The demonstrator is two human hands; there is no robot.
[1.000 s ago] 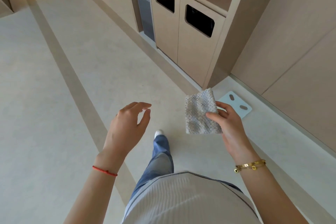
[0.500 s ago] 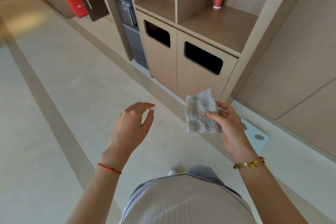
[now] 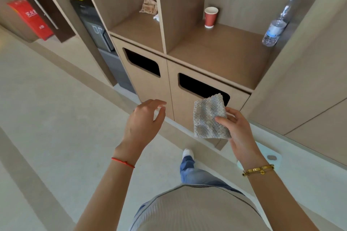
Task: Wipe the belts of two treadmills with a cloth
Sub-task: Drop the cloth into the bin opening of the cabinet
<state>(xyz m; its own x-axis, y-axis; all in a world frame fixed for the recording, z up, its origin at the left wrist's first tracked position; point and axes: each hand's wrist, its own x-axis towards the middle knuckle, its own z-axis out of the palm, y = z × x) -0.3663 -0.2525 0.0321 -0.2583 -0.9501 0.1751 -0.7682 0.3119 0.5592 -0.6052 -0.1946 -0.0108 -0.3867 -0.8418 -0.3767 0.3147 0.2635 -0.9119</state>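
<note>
Head view looks down on a wooden cabinet (image 3: 210, 84) with two doors, each cut with a dark slot, and open shelves above. On the right shelf a red paper cup (image 3: 211, 17) stands upright, and a clear plastic bottle (image 3: 276, 26) stands near the shelf's right wall, well apart from the cup. A crumpled brown wrapper (image 3: 149, 6) lies at the back of the left shelf. Left of the cabinet is a dark machine (image 3: 93, 28) in a recess, and farther left a red box (image 3: 28, 18) leans against the wall. On the pale floor (image 3: 56, 118) by the right wrist lies a light blue scale (image 3: 272, 157), partly hidden by the forearm. A jeans leg and white shoe (image 3: 187, 153) step toward the cabinet.

The grey cloth (image 3: 209, 117) hangs in the air before the right door, folded into a rough square, clear of the cabinet. The right hand (image 3: 238, 127) pinches its right edge, thumb on the front and fingers behind. The left hand (image 3: 144, 120) hovers just left of the cloth, not touching it, fingers loosely bent and holding nothing. No treadmill is in view.
</note>
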